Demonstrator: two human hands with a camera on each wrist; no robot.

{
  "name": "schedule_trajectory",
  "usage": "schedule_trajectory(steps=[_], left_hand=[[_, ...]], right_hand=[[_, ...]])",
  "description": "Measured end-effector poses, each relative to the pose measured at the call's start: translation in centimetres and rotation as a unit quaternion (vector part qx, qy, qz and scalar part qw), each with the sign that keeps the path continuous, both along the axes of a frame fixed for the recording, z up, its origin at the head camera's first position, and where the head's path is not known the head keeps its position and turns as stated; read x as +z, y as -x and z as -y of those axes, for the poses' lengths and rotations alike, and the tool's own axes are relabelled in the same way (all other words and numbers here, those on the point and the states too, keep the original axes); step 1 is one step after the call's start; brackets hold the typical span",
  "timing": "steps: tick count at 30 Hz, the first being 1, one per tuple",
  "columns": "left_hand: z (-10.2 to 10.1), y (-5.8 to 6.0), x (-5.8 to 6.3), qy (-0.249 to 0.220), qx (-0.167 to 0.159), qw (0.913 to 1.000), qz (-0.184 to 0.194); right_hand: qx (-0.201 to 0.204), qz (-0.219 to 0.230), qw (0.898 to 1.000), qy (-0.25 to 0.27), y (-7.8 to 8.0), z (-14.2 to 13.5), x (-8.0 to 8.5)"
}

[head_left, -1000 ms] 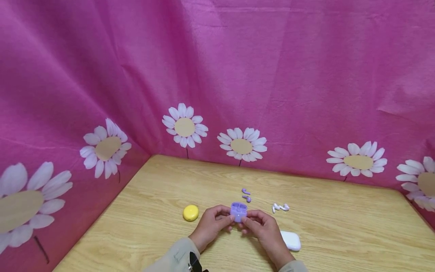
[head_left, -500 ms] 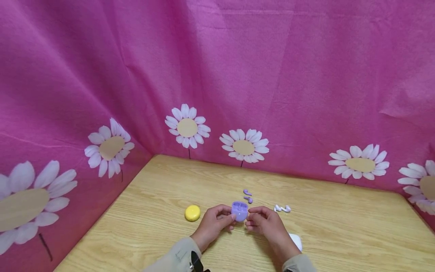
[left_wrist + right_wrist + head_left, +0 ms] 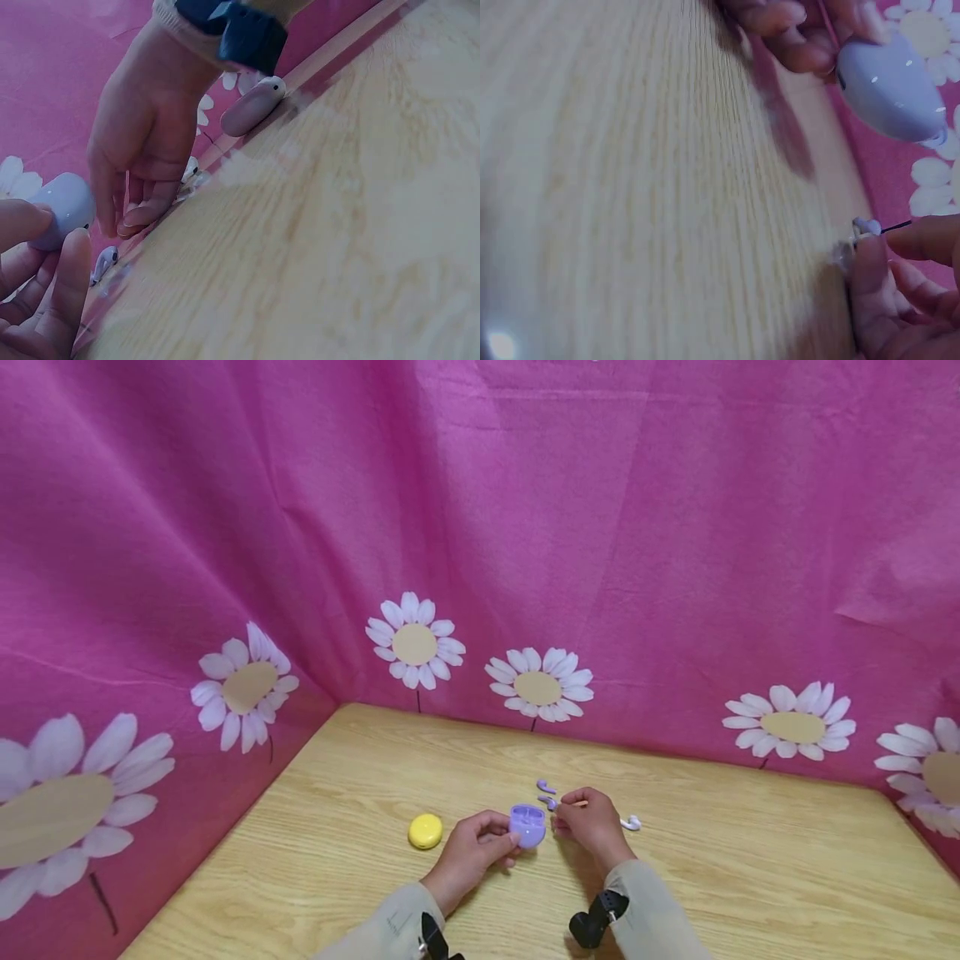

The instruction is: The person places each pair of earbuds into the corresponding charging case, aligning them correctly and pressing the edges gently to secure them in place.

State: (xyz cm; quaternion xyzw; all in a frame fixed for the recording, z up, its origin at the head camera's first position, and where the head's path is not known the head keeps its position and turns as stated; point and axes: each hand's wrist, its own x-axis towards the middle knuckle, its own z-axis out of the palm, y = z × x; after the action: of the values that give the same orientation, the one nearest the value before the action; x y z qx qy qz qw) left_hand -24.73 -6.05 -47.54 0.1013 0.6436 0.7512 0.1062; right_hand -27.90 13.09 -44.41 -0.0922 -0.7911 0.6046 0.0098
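Note:
A purple earbud case (image 3: 527, 827), its lid up, is gripped between the thumb and fingers of my left hand (image 3: 472, 856). In the right wrist view the case (image 3: 892, 86) shows its smooth rounded back, held above the table. My right hand (image 3: 592, 824) reaches toward two purple earbuds lying beyond the case. Its thumb and forefinger tips come right up to the nearer purple earbud (image 3: 548, 802), which rests on the wood in the left wrist view. The farther purple earbud (image 3: 545, 787) lies just behind it. The right fingers are slightly parted.
A round yellow case (image 3: 425, 832) sits left of my left hand. White earbuds (image 3: 632, 822) lie right of my right hand, partly covered by it. A white case (image 3: 253, 107) shows in the left wrist view. A pink flowered cloth (image 3: 637, 568) stands behind the table (image 3: 337, 810).
My right hand has let go of the purple case and moved forward to the nearer purple earbud. The left hand keeps holding the case almost in place.

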Motion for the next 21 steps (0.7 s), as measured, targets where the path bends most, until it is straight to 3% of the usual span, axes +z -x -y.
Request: schedule_trajectory(steps=[6,13,21], left_hand=[[-0.1,0.0,-0.1,-0.01,0.002,0.9999,-0.006],[-0.1,0.0,-0.1,-0.01,0.003,0.9999,-0.007],[-0.1,0.0,0.0,-0.002,0.007,1.0,-0.005]], right_hand=[[-0.02,-0.007,0.999,-0.037,0.9,0.4,-0.2],[-0.032,-0.016,0.99,-0.136,1.1,0.9,0.0],[-0.026,-0.016,0.984,-0.178,1.1,1.1,-0.1]])
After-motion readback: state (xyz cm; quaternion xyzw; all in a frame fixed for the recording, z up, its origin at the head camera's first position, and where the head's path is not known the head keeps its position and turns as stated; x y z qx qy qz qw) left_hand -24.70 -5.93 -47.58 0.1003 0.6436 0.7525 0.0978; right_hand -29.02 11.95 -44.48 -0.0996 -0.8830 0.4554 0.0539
